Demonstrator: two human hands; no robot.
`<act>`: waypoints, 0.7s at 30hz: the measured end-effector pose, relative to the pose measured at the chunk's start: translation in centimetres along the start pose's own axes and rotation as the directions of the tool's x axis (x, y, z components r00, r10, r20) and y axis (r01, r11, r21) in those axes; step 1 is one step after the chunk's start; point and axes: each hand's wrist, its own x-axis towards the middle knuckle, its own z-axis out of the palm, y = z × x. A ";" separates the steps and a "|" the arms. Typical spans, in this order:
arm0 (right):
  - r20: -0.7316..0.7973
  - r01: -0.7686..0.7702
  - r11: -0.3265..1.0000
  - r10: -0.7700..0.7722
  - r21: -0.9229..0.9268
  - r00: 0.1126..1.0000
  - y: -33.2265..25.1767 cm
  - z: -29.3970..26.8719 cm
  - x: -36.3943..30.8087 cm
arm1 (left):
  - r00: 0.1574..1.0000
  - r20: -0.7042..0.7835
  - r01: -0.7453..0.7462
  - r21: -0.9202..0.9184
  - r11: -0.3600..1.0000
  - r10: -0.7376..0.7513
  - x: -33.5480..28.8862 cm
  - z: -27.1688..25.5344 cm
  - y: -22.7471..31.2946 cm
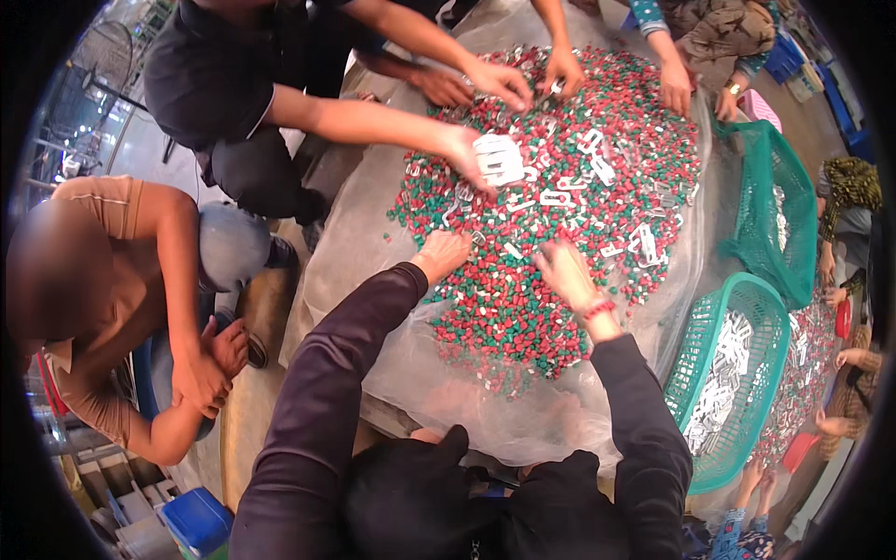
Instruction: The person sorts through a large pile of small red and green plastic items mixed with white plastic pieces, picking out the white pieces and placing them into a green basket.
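A wide heap of small red, green and white pieces lies spread before me on a translucent plastic sheet. My left hand rests at the heap's left edge, its fingers curled in; what they hold, if anything, is too small to name. Over the middle of the heap, my right hand points down at the pieces, its fingers smeared by motion. White slotted plastic pieces lie among the small ones beyond my hands. One larger slotted piece sits to the right of my right hand.
Across the heap, a co-worker's hand holds a stack of white slotted pieces; other people's hands reach in. A teal basket with white pieces stands at right, a netted green basket behind it. A person sits at left near a blue box.
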 end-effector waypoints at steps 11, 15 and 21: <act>0.108 0.101 0.815 -0.047 -0.570 0.993 -1.8 8.5 1.5 | 0.808 -0.134 0.331 -0.701 0.631 -0.573 -1.0 0.0 -1.3; 0.245 0.135 0.905 -0.035 -0.404 0.969 -3.4 6.8 -3.4 | 0.826 -0.270 0.271 -0.580 0.769 -0.494 2.3 0.5 -3.6; 0.025 -0.167 0.970 0.165 0.176 0.986 -3.7 2.6 -8.0 | 0.964 0.128 0.266 -0.383 0.885 -0.234 3.5 0.6 1.1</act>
